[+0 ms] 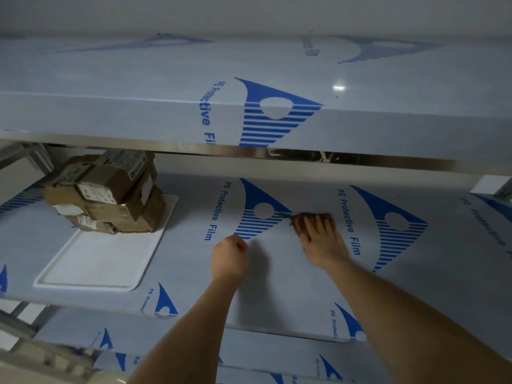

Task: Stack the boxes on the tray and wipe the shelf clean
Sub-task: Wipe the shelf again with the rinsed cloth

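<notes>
Several brown cardboard boxes (110,195) with white labels stand stacked on the far end of a white tray (91,261), at the left of the middle shelf (277,273). My right hand (321,239) lies flat with straight fingers on a dark brown cloth (307,217), pressing it onto the film-covered shelf right of centre. My left hand (230,259) is curled into a fist and rests on the shelf, a little left of the right hand; it holds nothing visible.
The upper shelf (249,115) overhangs the working area with a metal front edge. A lower shelf (249,356) lies beneath my forearms. All shelves wear grey protective film with blue print. Metal frame posts stand at the left (25,159) and right (504,187).
</notes>
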